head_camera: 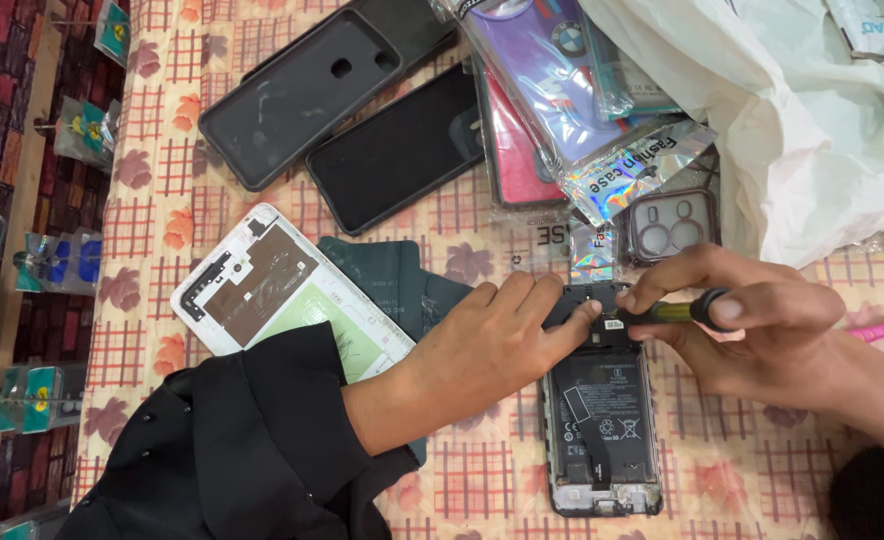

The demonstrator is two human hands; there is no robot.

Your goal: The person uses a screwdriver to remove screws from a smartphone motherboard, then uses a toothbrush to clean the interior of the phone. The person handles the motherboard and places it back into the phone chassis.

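Lower centre: left hand (497,335) fingers pressed flat on opened phone (602,425); right hand (752,320) clenched around screwdriver (677,312), tip at phone's top.

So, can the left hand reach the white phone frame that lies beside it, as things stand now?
Probably yes. The left hand rests on the opened phone, and the white phone frame lies close beside its forearm; only the black sleeve covers one corner.
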